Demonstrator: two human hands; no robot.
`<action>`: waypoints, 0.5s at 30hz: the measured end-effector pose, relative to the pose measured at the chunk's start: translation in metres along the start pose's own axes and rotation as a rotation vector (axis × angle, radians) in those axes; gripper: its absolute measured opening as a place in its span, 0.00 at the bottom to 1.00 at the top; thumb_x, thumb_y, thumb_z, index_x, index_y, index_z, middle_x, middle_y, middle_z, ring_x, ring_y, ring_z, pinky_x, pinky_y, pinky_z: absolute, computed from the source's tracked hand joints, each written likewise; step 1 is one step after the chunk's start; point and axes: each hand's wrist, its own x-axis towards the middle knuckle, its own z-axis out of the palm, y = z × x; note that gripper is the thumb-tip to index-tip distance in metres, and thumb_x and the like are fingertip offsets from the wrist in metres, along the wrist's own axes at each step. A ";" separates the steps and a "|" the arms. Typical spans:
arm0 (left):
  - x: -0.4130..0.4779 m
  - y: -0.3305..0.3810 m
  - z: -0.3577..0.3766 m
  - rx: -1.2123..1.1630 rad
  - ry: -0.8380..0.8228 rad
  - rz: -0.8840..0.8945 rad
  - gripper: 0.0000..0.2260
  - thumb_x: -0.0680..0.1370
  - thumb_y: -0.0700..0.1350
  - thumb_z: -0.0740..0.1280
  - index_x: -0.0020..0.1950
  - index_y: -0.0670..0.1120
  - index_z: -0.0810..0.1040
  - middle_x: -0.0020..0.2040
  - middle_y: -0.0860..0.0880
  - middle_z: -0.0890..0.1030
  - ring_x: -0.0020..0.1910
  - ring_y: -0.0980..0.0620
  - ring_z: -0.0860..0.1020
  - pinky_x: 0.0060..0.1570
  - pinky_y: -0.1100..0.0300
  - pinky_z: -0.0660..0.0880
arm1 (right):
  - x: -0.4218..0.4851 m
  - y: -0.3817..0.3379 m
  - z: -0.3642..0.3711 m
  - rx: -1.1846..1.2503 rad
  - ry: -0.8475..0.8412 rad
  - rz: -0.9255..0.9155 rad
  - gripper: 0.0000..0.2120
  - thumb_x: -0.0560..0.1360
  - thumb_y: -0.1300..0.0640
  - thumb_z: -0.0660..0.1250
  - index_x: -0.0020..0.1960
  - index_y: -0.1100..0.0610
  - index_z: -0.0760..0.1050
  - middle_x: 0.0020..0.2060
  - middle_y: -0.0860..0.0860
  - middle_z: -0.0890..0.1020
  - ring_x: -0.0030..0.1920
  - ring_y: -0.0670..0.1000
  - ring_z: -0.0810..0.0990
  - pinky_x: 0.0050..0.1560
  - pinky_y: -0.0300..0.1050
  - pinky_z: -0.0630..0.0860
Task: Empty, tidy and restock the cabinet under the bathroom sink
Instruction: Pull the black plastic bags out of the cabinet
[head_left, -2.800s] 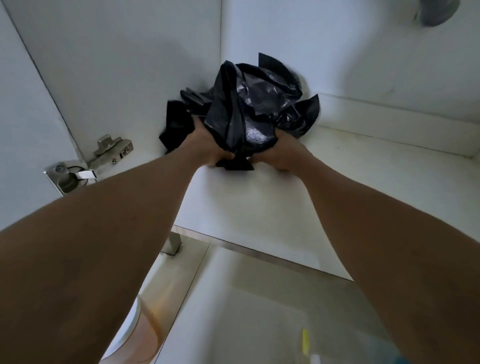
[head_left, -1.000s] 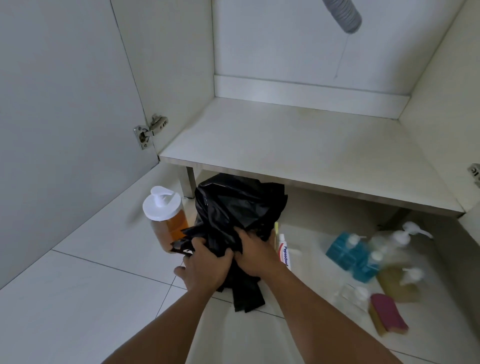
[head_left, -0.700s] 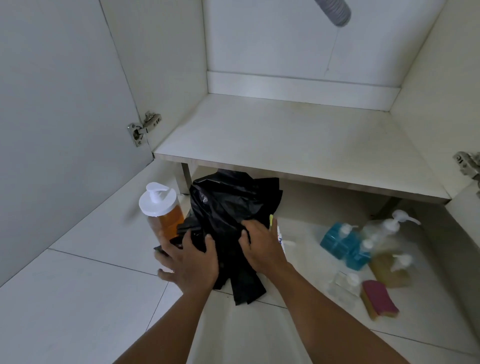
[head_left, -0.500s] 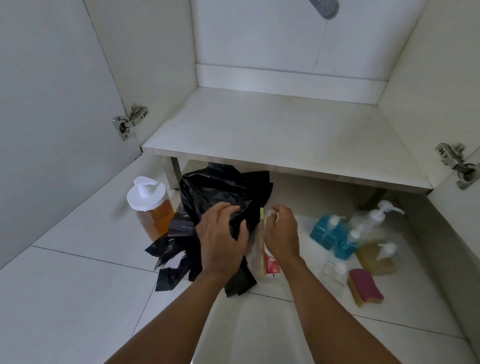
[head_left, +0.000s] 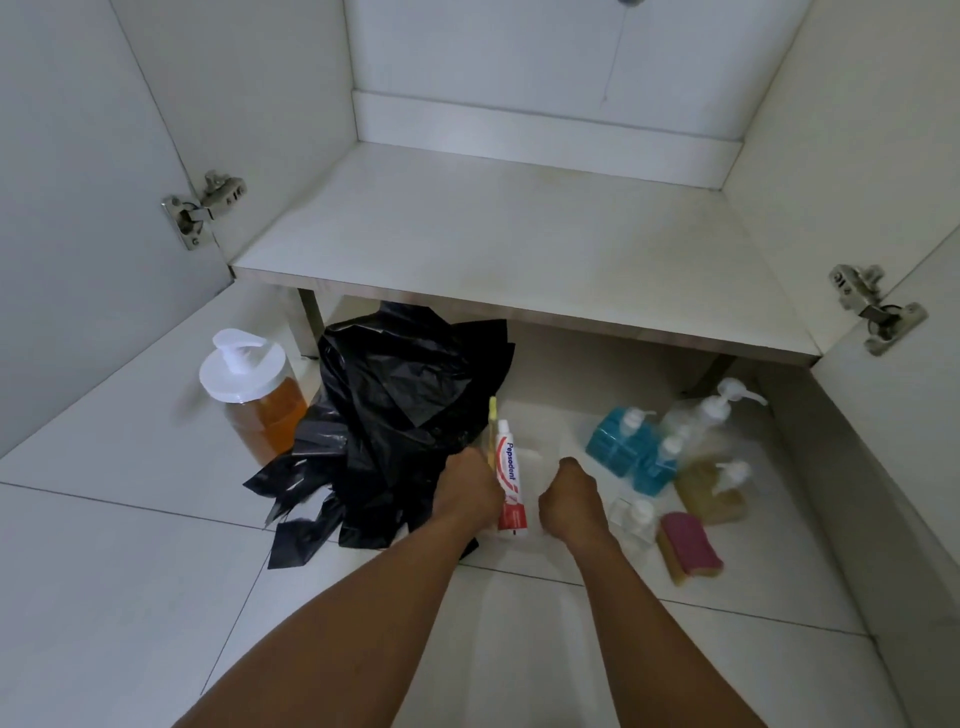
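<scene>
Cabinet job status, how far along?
Emptying looks done: bags, jar, bottles and sponge sit on the floor. In hand: left hand and right hand flank the toothpaste; grip unclear. Left: tidying and restocking the shelf, nothing on it yet.

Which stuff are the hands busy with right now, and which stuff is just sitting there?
Busy with now:
- left hand and right hand, curled either side of the toothpaste
- cabinet shelf, to be tidied

Just sitting on the floor:
- black bags
- orange soap jar
- blue bottles
- clear pump bottle
- pink sponge
</scene>
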 end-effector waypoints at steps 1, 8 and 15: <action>0.001 0.001 -0.001 -0.008 0.014 -0.001 0.15 0.77 0.46 0.71 0.61 0.41 0.79 0.56 0.42 0.83 0.50 0.45 0.83 0.51 0.52 0.82 | -0.001 0.000 -0.003 -0.022 0.016 -0.004 0.13 0.78 0.62 0.65 0.62 0.60 0.70 0.56 0.57 0.79 0.52 0.56 0.80 0.50 0.47 0.77; -0.006 0.017 -0.028 -0.202 0.103 0.080 0.15 0.76 0.57 0.69 0.46 0.45 0.82 0.40 0.52 0.84 0.35 0.56 0.83 0.37 0.52 0.83 | -0.010 -0.019 -0.058 -0.197 -0.003 -0.069 0.10 0.78 0.67 0.63 0.59 0.63 0.73 0.47 0.56 0.76 0.43 0.52 0.74 0.44 0.43 0.71; -0.004 0.083 -0.123 -0.319 0.239 0.218 0.08 0.77 0.53 0.72 0.44 0.50 0.79 0.43 0.53 0.83 0.37 0.62 0.79 0.33 0.72 0.71 | -0.015 -0.091 -0.149 -0.090 0.061 -0.197 0.13 0.72 0.67 0.69 0.56 0.63 0.77 0.52 0.59 0.82 0.48 0.57 0.82 0.48 0.46 0.79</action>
